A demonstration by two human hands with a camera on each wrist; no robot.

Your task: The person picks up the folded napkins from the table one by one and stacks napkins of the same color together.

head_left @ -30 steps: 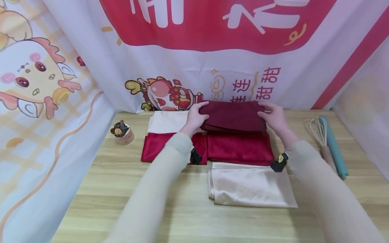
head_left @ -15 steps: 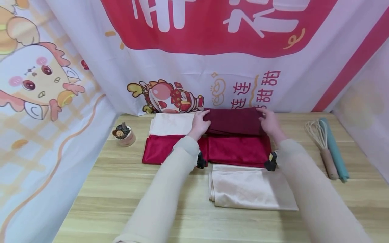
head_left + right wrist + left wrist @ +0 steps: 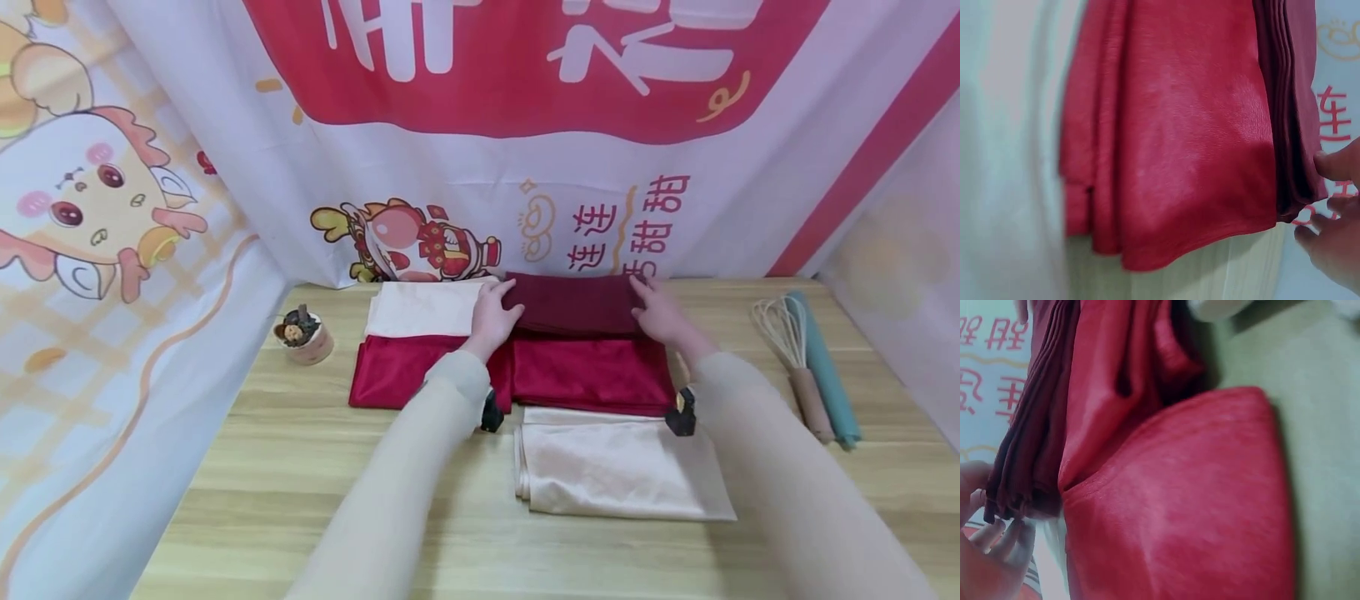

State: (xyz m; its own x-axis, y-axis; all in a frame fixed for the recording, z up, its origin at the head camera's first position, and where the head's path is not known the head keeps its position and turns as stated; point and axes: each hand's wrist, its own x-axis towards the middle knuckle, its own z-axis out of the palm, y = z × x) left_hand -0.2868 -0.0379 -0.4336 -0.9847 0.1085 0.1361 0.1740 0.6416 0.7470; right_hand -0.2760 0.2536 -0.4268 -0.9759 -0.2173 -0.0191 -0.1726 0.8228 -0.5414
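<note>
On a wooden table (image 3: 300,467), folded cloths lie in a block: a bright red cloth (image 3: 592,373) at centre, a cream cloth (image 3: 622,467) at 6 o'clock. At 12 o'clock sits the dark maroon cloth (image 3: 576,304), gripped at its ends by the left hand (image 3: 493,315) and right hand (image 3: 660,310), fingers curled round its edges. A whisk (image 3: 787,342) lies at 3 o'clock.

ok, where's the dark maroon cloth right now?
Head view: the dark maroon cloth lies at the table's far edge, between left hand and right hand, behind the bright red cloth.
</note>
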